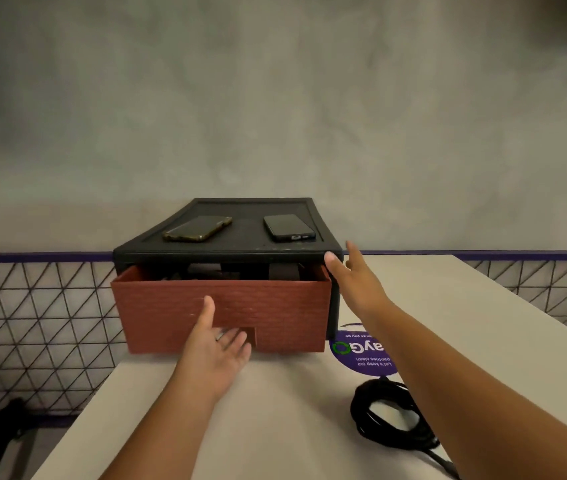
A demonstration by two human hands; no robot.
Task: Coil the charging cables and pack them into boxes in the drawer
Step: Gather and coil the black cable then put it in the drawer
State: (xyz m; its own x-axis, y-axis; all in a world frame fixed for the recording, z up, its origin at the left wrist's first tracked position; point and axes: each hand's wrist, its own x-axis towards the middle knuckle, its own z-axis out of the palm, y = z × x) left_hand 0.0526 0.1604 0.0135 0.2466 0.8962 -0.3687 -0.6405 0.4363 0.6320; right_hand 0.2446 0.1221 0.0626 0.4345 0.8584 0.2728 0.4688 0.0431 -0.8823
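Right now the red drawer sits partly pulled out of the black housing, with dark stuff visible inside; I can't tell if those are the boxes. Left hand is at the drawer front by the bottom notch, fingers loosely extended, thumb up against the face, gripping nothing. Right hand is flat-fingered at the housing's upper right corner, apparently bracing it, also holding nothing. The coiled black cable lies on the surface near the right forearm, well apart from the drawer, not packed yet. Risks as I see them: the left hand has no real purchase, so a pull could slip off the notch or yank the drawer unevenly and jam it. If the right hand's brace is light, the whole housing may slide forward instead, and the two phones on top are loose and could skid off. Overpulling could bring the drawer fully out and dump its contents. The right forearm passes just over the coil, so a careless sweep could drag it or unwind it.
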